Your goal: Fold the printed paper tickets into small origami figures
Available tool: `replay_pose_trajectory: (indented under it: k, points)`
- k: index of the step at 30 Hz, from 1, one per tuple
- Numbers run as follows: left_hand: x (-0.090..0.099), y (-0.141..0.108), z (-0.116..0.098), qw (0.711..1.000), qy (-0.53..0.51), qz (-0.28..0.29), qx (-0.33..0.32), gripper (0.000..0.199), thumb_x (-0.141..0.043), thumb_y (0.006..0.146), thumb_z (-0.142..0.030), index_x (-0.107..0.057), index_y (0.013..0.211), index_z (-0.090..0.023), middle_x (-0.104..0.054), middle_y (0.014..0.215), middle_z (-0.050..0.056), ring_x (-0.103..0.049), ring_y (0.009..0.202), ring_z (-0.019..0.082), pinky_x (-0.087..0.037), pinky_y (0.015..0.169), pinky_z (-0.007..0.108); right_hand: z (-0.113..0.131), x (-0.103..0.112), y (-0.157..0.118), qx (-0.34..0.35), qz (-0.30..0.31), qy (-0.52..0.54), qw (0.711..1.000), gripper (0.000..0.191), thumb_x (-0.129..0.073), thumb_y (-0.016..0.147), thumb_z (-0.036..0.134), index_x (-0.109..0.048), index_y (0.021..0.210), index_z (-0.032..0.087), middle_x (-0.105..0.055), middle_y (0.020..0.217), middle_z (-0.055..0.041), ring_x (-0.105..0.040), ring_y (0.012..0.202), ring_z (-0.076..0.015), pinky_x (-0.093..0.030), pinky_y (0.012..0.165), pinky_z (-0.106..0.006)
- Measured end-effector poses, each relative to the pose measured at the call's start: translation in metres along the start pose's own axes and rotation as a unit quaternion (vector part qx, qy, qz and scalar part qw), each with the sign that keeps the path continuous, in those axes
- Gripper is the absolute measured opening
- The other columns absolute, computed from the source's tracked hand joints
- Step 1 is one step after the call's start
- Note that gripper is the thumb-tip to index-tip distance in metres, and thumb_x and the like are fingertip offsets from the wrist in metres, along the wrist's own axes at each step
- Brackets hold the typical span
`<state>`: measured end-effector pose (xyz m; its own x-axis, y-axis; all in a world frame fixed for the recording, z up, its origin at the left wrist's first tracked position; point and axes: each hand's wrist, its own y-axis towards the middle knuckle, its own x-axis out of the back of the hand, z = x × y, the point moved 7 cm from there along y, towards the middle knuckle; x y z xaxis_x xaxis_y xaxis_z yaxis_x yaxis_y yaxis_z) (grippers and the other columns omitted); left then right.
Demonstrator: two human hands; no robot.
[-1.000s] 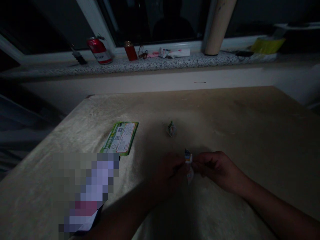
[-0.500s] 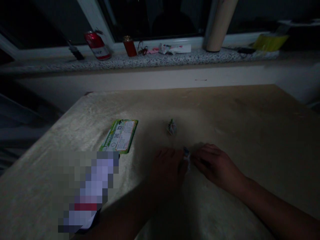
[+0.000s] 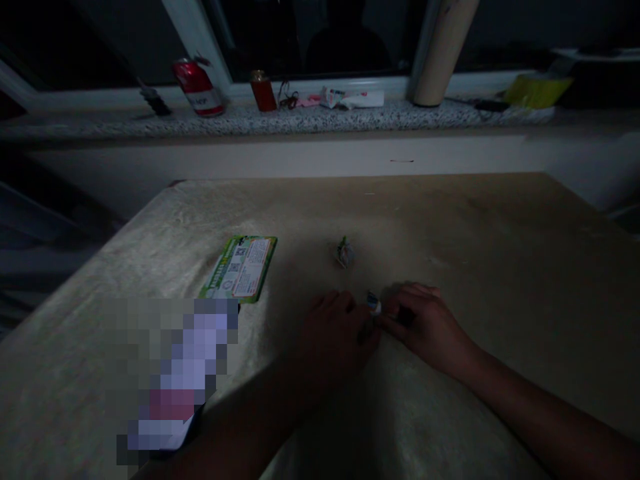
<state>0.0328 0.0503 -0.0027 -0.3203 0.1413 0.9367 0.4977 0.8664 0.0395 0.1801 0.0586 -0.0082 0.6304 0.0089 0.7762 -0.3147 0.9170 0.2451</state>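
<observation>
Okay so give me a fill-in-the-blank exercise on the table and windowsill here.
The green-edged card lies to the ______ of the left hand.
A small white and blue piece is between the left hand and the ______ hand.
The upper part of the can on the windowsill is ______.
The object right of the tan tube is ______.
Missing words: left; right; red; yellow.

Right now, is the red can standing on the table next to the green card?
No, the red can is up on the speckled windowsill, while the green card lies on the table.
</observation>
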Motion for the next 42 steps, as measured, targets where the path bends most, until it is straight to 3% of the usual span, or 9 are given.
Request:
replay_pose_trajectory:
  k: [7, 11, 21, 27, 33, 42]
  points:
    - [-0.001, -0.001, -0.002, 0.999, -0.012, 0.042, 0.012, 0.027, -0.067, 0.091, -0.044, -0.072, 0.108, -0.023, -0.065, 0.105, 0.008, -0.059, 0.103, 0.03, -0.045, 0.094, 0.048, -0.01, -0.005, 0.006, -0.041, 0.006, 0.035, 0.999, 0.025, -0.08, 0.083, 0.029, -0.062, 0.068, 0.022, -0.066, 0.07, 0.0012, -0.061, 0.073, -0.0193, -0.038, 0.068, -0.03]
    - [0.001, -0.001, -0.003, 0.999, -0.013, 0.03, 0.007, 0.029, -0.064, 0.093, -0.046, -0.072, 0.108, -0.022, -0.065, 0.106, 0.008, -0.059, 0.104, 0.03, -0.044, 0.095, 0.049, -0.015, -0.003, 0.011, -0.064, -0.013, 0.011, 0.998, 0.025, -0.075, 0.084, 0.024, -0.057, 0.065, 0.022, -0.061, 0.063, 0.0022, -0.058, 0.067, -0.0179, -0.036, 0.064, -0.029]
    - [-0.001, -0.003, -0.002, 1.0, -0.007, 0.026, 0.006, 0.03, -0.063, 0.094, -0.046, -0.071, 0.109, -0.021, -0.066, 0.109, 0.01, -0.059, 0.106, 0.03, -0.044, 0.097, 0.05, -0.025, 0.004, 0.013, -0.062, -0.073, 0.0, 0.995, 0.027, -0.072, 0.088, 0.034, -0.057, 0.068, 0.022, -0.061, 0.064, 0.0025, -0.059, 0.064, -0.0166, -0.038, 0.066, -0.03]
    - [0.0, -0.003, -0.004, 1.0, -0.01, 0.027, 0.001, 0.028, -0.062, 0.095, -0.045, -0.071, 0.108, -0.022, -0.066, 0.108, 0.01, -0.059, 0.105, 0.03, -0.045, 0.096, 0.049, -0.016, 0.002, 0.018, -0.028, -0.014, -0.064, 0.997, 0.031, -0.078, 0.083, 0.041, -0.059, 0.067, 0.022, -0.066, 0.069, 0.0006, -0.062, 0.07, -0.0191, -0.039, 0.069, -0.031]
    - [0.0, -0.003, -0.006, 0.999, -0.003, 0.036, -0.006, 0.027, -0.062, 0.096, -0.042, -0.071, 0.107, -0.021, -0.066, 0.107, 0.009, -0.059, 0.103, 0.029, -0.045, 0.096, 0.05, -0.022, 0.003, 0.037, -0.101, 0.038, -0.079, 0.991, 0.039, -0.074, 0.083, 0.052, -0.062, 0.061, 0.022, -0.064, 0.058, 0.0022, -0.057, 0.053, -0.0148, -0.031, 0.054, -0.028]
    - [-0.001, -0.004, -0.004, 1.0, -0.009, 0.021, -0.012, 0.028, -0.061, 0.096, -0.043, -0.071, 0.11, -0.021, -0.065, 0.109, 0.01, -0.058, 0.104, 0.029, -0.045, 0.096, 0.048, -0.024, 0.004, 0.052, -0.095, -0.023, -0.074, 0.992, 0.035, -0.076, 0.082, 0.046, -0.063, 0.062, 0.021, -0.064, 0.06, 0.0001, -0.058, 0.058, -0.0171, -0.034, 0.059, -0.029]
